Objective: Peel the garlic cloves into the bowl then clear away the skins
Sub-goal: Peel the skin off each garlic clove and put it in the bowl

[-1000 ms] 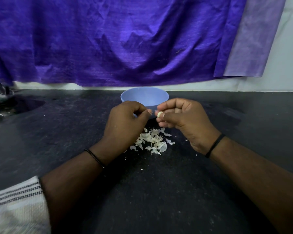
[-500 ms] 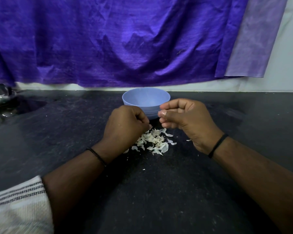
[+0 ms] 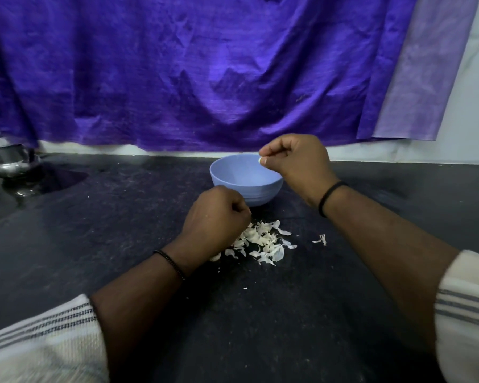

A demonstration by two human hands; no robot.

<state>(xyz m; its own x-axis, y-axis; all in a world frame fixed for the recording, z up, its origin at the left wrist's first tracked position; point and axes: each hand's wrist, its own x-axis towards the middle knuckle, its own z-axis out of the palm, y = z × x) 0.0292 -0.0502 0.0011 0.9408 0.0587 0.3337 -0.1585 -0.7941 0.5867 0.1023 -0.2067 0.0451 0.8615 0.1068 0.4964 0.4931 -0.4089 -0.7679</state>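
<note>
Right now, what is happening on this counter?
A person is peeling garlic. The right hand pinches a small pale garlic clove above the blue bowl, which stands on the dark counter. The left hand is curled just in front of the bowl, over a pile of skins; what it holds, if anything, is hidden. The skins are not yet cleared away. Purple cloth hangs behind.

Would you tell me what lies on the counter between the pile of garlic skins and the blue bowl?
In the head view, the bare dark counter separates the skins from the bowl; the left hand overlaps that stretch's left edge.
</note>
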